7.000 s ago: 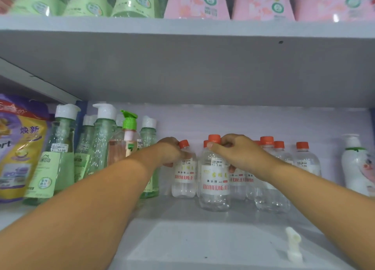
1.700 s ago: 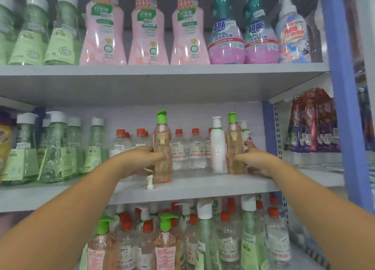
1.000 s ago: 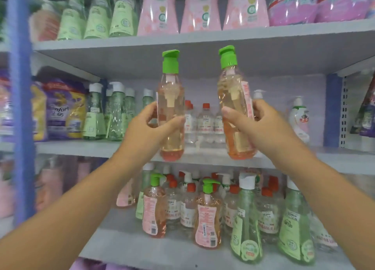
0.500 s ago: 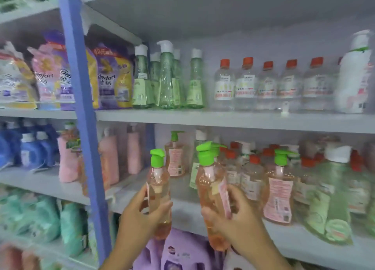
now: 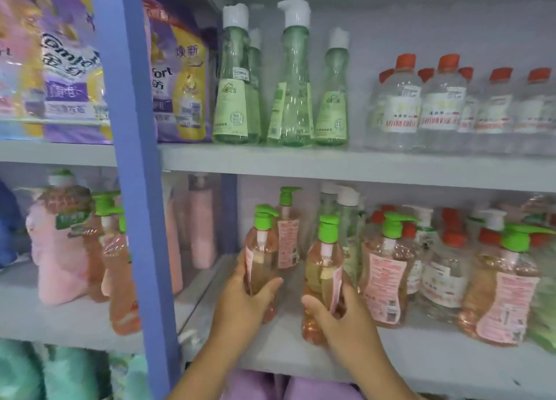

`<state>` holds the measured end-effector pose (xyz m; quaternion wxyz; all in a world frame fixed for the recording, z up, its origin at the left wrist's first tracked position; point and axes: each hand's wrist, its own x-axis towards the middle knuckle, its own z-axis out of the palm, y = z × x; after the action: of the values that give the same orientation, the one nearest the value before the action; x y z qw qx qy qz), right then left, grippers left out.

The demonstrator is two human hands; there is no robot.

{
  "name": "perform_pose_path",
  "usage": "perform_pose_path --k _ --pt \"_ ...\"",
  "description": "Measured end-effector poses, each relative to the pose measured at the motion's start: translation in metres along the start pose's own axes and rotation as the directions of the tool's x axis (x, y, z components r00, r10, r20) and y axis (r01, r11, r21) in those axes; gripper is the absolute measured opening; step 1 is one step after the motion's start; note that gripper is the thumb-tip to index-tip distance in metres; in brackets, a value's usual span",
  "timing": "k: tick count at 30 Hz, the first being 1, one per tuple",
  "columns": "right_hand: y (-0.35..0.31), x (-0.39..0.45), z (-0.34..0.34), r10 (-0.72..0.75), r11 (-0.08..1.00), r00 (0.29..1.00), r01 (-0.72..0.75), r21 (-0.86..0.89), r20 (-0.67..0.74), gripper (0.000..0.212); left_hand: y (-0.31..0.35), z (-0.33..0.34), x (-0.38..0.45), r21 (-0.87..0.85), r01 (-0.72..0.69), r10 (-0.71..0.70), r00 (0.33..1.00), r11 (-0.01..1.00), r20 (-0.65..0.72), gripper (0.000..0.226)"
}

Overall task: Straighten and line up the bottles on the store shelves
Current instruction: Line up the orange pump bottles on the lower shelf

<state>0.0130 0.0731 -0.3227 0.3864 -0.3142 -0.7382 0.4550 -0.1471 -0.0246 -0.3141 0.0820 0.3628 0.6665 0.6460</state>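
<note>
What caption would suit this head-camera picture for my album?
Left hand and right hand each hold a green-pump orange bottle, left one, right one, at the lower shelf.

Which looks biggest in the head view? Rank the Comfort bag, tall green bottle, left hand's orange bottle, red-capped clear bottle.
Comfort bag
tall green bottle
orange bottle, nearer the camera, so unsure
red-capped clear bottle

Glossy clear plastic bottles (image 5: 261,258); matt shelf (image 5: 436,360).

Grey shelves (image 5: 331,165) with green bottles (image 5: 288,99), orange pump bottles (image 5: 382,279).
</note>
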Motion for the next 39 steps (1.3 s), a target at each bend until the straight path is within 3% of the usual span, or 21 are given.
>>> perform_pose_path --k 2,6,11,16,21,24,27,29,32,36,39 --pt "0.003 0.003 0.007 -0.019 0.999 0.999 0.018 -0.039 -0.037 0.096 -0.011 0.0 0.011 -0.009 0.019 -0.019 1.0 1.0 -0.018 0.045" --pt "0.006 -0.001 0.014 -0.071 0.986 0.995 0.06 -0.155 -0.067 0.089 -0.03 -0.002 0.024 -0.068 0.076 -0.077 0.997 0.995 -0.01 0.048" --pt "0.009 0.002 0.012 -0.059 0.987 0.993 0.043 -0.153 -0.102 0.081 -0.031 -0.005 0.021 -0.06 0.04 -0.036 0.997 0.997 0.065 0.055" --pt "0.011 -0.009 0.0 0.017 0.988 0.974 -0.051 -0.146 -0.226 0.092 -0.035 -0.011 0.025 -0.109 0.076 -0.065 0.993 0.991 0.099 0.048" --pt "0.012 -0.035 -0.049 0.012 0.966 0.965 -0.079 -0.246 -0.261 0.098 -0.027 -0.003 0.019 -0.11 0.095 -0.058 0.951 0.989 0.303 0.04" --pt "0.023 -0.039 -0.082 0.041 0.961 0.956 -0.117 -0.251 -0.29 0.092 -0.02 0.011 0.012 -0.087 0.114 -0.069 0.907 0.99 0.415 0.059" --pt "0.033 -0.036 -0.109 0.031 0.955 0.942 -0.126 -0.267 -0.334 0.092 -0.009 0.031 0.002 -0.047 0.088 -0.062 0.915 0.995 0.398 0.043" --pt "0.039 -0.032 -0.123 0.014 0.954 0.943 -0.112 -0.277 -0.333 0.094 -0.002 0.043 -0.002 0.002 0.037 -0.035 0.922 0.999 0.387 0.048" --pt "0.048 -0.023 -0.136 0.014 0.969 0.949 -0.091 -0.229 -0.315 0.092 0.007 0.057 -0.008 0.038 0.043 -0.053 0.943 0.998 0.327 0.037" --pt "0.055 -0.012 -0.146 0.015 0.97 0.968 -0.074 -0.23 -0.249 0.1 0.011 0.069 -0.016 0.094 0.095 -0.118 0.955 0.991 0.273 0.047" --pt "0.063 -0.004 -0.15 0.02 0.966 0.977 -0.074 -0.249 -0.213 0.101 0.018 0.069 -0.017 0.148 0.092 -0.128 0.96 0.985 0.248 0.023"
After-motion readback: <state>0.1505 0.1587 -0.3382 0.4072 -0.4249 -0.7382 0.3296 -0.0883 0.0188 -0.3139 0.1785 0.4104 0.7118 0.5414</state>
